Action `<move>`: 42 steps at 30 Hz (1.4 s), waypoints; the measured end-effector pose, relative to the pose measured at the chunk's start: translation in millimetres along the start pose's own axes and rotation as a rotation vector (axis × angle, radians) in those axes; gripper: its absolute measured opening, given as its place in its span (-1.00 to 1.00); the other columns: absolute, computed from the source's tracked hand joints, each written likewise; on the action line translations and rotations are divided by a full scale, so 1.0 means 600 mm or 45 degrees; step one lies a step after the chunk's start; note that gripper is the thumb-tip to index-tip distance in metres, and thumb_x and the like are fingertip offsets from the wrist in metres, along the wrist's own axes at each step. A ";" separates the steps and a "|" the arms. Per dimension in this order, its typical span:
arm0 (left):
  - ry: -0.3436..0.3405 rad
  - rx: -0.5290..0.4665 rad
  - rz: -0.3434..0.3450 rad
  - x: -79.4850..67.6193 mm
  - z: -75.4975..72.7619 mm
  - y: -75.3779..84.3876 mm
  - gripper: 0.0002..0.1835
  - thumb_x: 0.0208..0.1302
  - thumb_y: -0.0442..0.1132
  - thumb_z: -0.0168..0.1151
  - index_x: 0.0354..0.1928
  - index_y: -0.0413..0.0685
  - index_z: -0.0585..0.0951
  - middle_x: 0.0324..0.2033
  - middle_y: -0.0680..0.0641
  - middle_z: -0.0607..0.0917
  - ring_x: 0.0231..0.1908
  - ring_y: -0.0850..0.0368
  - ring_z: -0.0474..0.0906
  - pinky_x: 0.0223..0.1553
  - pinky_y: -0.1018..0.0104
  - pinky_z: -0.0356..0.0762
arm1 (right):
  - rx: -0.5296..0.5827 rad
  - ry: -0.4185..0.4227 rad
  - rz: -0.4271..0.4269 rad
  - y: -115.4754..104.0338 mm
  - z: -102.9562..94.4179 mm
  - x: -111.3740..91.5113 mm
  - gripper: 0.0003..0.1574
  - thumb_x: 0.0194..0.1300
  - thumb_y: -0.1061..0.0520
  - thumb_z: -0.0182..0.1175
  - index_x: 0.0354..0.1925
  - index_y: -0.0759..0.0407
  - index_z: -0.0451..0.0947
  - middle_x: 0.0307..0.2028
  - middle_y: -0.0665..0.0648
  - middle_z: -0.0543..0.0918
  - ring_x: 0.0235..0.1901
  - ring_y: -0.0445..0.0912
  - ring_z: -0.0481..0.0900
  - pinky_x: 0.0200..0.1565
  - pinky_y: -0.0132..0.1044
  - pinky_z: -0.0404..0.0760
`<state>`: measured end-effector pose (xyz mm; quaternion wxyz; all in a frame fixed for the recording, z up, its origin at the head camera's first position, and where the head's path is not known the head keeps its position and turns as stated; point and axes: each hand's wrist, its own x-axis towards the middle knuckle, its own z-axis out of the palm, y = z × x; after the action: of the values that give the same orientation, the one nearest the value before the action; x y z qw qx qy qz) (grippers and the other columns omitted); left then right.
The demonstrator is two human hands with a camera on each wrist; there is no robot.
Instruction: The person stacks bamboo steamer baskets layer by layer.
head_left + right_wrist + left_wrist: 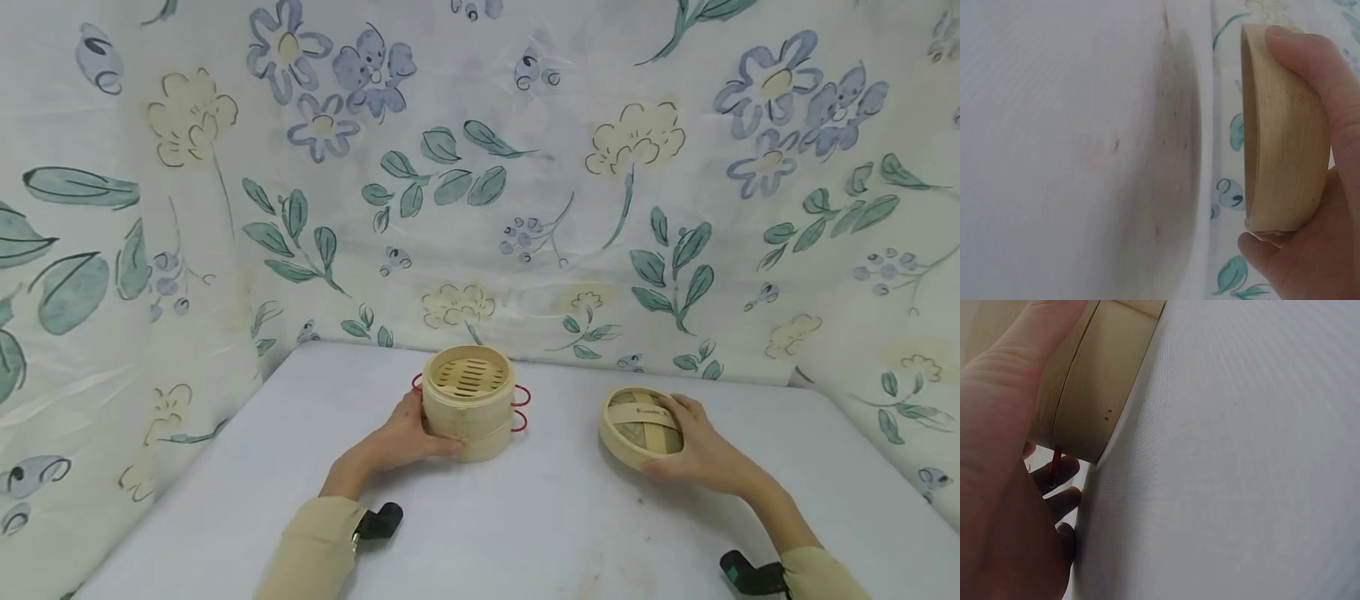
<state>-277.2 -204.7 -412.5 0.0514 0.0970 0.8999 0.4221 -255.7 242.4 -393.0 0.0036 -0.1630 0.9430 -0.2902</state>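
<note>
In the head view a round stack of bamboo steamer baskets [468,412] stands on the table, open at the top, so its slatted inside shows. Small red loops stick out from its sides. My left hand [401,437] holds the stack from its left, thumb across the front. The left wrist view shows the fingers [1063,503] behind, near a red loop [1055,467]. Farther right, my right hand [701,450] grips the woven bamboo steamer lid [641,425] by its rim, tilted. A gap between the lid [1288,131] and the table appears in the right wrist view.
A white cloth covers the table [540,517], with faint brownish marks [641,502] toward the front right. Floral fabric [555,275] hangs along the back and both sides. Dark wrist cameras [381,521] sit at both sleeves.
</note>
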 end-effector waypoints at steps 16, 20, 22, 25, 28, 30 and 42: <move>-0.004 -0.017 0.047 0.004 -0.001 0.003 0.15 -0.07 0.10 0.58 0.39 -0.29 0.10 0.22 -0.28 0.32 0.33 -0.16 0.20 0.39 -0.14 0.15 | -0.008 0.078 -0.019 -0.029 0.006 0.018 0.37 0.01 -0.28 0.45 0.49 0.32 -0.02 0.38 0.47 0.00 0.29 0.35 0.18 0.17 0.36 0.36; -0.012 0.022 0.013 0.004 -0.001 0.003 0.22 -0.07 0.16 0.56 0.45 -0.25 0.03 0.29 -0.28 0.29 0.38 -0.16 0.15 0.41 -0.14 0.10 | -0.017 0.081 -0.026 -0.031 0.005 0.021 0.38 0.01 -0.30 0.45 0.49 0.32 -0.02 0.39 0.46 0.00 0.29 0.33 0.18 0.16 0.34 0.37; -0.012 0.036 -0.002 0.004 0.000 0.002 0.24 -0.08 0.19 0.55 0.47 -0.23 0.02 0.31 -0.27 0.28 0.40 -0.16 0.13 0.42 -0.14 0.09 | -0.018 0.079 -0.032 -0.034 0.004 0.024 0.38 0.01 -0.31 0.45 0.49 0.30 -0.03 0.39 0.44 0.00 0.29 0.31 0.19 0.15 0.32 0.39; -0.009 0.038 -0.009 0.005 0.000 -0.001 0.26 -0.09 0.21 0.55 0.48 -0.20 0.00 0.33 -0.26 0.26 0.41 -0.16 0.11 0.43 -0.16 0.07 | -0.013 0.077 -0.045 -0.043 0.000 0.031 0.38 0.01 -0.31 0.44 0.50 0.28 -0.03 0.40 0.40 0.00 0.28 0.28 0.19 0.14 0.28 0.40; -0.005 0.028 -0.002 0.006 0.001 -0.003 0.26 -0.08 0.20 0.55 0.48 -0.19 0.00 0.33 -0.26 0.26 0.41 -0.16 0.11 0.42 -0.16 0.07 | -0.012 0.073 -0.069 -0.056 -0.005 0.041 0.38 0.01 -0.31 0.43 0.51 0.27 -0.03 0.40 0.39 0.01 0.28 0.27 0.19 0.13 0.28 0.40; -0.004 0.021 0.004 0.006 0.001 -0.005 0.26 -0.09 0.19 0.56 0.48 -0.19 0.00 0.32 -0.25 0.26 0.40 -0.15 0.12 0.42 -0.17 0.07 | -0.012 0.070 -0.087 -0.066 -0.008 0.047 0.36 0.01 -0.30 0.43 0.50 0.26 -0.02 0.40 0.39 0.01 0.27 0.26 0.19 0.14 0.27 0.40; 0.015 -0.002 0.017 0.007 0.004 -0.004 0.20 -0.13 0.17 0.60 0.41 -0.20 0.09 0.24 -0.23 0.34 0.33 -0.13 0.22 0.40 -0.14 0.14 | 0.009 0.044 -0.103 -0.105 -0.021 0.083 0.36 0.01 -0.33 0.42 0.51 0.21 -0.01 0.43 0.37 0.01 0.31 0.24 0.17 0.17 0.27 0.40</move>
<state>-281.2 -203.6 -415.6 0.0432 0.1004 0.8992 0.4237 -285.1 184.6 -343.6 -0.0237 -0.1960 0.9345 -0.2963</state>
